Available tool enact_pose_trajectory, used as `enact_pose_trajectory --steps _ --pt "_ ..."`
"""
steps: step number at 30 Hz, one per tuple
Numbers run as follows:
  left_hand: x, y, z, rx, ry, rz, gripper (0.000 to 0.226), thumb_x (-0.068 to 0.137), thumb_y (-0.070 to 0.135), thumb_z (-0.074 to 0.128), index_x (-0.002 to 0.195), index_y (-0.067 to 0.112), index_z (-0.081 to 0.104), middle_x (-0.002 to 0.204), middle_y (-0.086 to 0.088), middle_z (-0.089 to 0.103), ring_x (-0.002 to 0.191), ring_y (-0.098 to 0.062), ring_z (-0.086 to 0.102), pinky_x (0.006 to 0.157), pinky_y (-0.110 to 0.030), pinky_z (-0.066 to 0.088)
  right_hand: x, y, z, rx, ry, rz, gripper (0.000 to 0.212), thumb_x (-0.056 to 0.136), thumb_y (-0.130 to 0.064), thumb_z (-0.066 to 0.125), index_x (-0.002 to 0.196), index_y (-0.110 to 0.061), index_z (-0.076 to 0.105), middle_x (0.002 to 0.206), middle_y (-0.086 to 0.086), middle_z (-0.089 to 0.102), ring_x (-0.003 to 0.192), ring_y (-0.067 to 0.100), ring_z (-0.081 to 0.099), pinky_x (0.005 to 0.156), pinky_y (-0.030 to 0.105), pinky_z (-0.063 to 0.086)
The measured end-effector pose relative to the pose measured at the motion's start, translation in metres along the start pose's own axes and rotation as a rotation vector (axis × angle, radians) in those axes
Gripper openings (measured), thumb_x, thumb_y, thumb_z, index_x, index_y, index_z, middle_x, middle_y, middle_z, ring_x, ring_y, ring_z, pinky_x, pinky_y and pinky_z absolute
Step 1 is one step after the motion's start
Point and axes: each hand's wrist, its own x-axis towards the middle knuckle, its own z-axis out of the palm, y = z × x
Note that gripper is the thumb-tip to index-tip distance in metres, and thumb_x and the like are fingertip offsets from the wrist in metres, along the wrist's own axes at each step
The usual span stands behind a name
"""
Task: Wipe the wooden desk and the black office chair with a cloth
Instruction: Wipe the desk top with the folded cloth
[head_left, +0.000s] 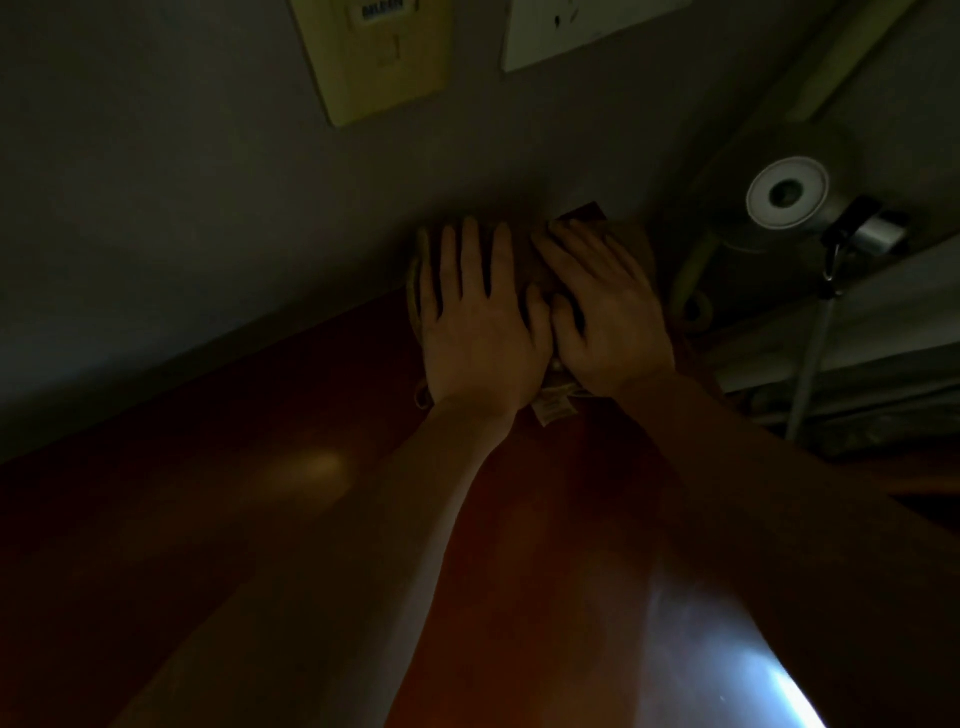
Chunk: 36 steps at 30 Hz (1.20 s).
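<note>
I have the left hand (480, 325) spread flat, fingers straight and slightly apart, pressing down on the cloth (523, 265). The right hand (608, 317) lies just beside it, also flat with straight fingers, its thumb touching the left thumb. Neither hand is curled round the cloth; both simply pin it to the surface.

The cloth sits under both palms. I can make out only a strip between the hands, a rim past the left little finger, and a pale care label (553, 410) poking out near the wrists. It lies at the far edge of the wooden worktop (270, 519), tight against the wall (182, 208) and close to the far right corner.

Beyond that corner I see a round lamp head (787, 195), and on the wall above, a yellowish plate (379, 57) and a white socket (571, 31). The light is poor, so I cannot judge dust or streaks.

My read on progress: I am in the middle of the worktop stage, working along the back edge. A glossy patch shows near the front right, but I cannot tell from this whether the near and left parts have been wiped. The black office chair is out of view, and I take it that whole part is yet to come.
</note>
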Motion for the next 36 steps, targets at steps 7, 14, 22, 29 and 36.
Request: enact_pose_trajectory --steps 7,14,22,29,36 --pt "0.015 0.004 0.005 -0.01 -0.031 -0.013 0.064 0.104 0.044 0.035 0.161 0.014 0.032 0.167 -0.016 0.028 0.157 -0.034 0.018 0.127 -0.048 0.012 0.015 0.009 -0.001 -0.025 -0.031 -0.007 0.056 0.097 -0.018 0.047 0.152 -0.01 0.047 0.157 0.014 0.045 0.149 0.028 0.039 0.124 0.047 0.025" --pt "0.03 0.007 0.012 -0.01 -0.05 -0.02 0.064 0.104 0.044 0.034 0.16 0.013 0.034 0.164 -0.017 0.034 0.155 -0.033 0.025 0.127 -0.05 0.015 0.029 0.018 -0.001 -0.041 -0.039 -0.009 0.055 0.098 -0.021 0.046 0.153 -0.011 0.047 0.158 0.012 0.044 0.149 0.026 0.038 0.125 0.045 0.024" --pt "0.047 0.013 0.018 0.009 -0.074 -0.044 0.06 0.105 0.044 0.032 0.157 0.016 0.04 0.159 -0.014 0.042 0.149 -0.03 0.036 0.125 -0.048 0.018 0.043 0.027 0.0 -0.028 -0.013 0.003 0.056 0.098 -0.027 0.039 0.15 -0.01 0.051 0.155 0.012 0.049 0.146 0.027 0.042 0.124 0.046 0.026" --pt "0.049 0.013 0.017 0.007 -0.096 -0.065 0.057 0.105 0.044 0.034 0.154 0.017 0.044 0.155 -0.013 0.047 0.145 -0.032 0.041 0.121 -0.049 0.025 0.045 0.026 -0.003 -0.029 -0.026 0.046 0.052 0.098 -0.023 0.048 0.149 -0.011 0.053 0.155 0.013 0.049 0.148 0.032 0.039 0.125 0.049 0.022" --pt "0.047 0.011 0.02 0.054 -0.081 -0.04 0.057 0.105 0.044 0.032 0.153 0.016 0.044 0.153 -0.012 0.049 0.141 -0.031 0.044 0.118 -0.048 0.029 0.04 0.025 0.0 -0.143 -0.068 0.121 0.054 0.101 -0.036 0.039 0.154 -0.023 0.046 0.16 0.003 0.043 0.153 0.026 0.028 0.126 0.049 0.007"
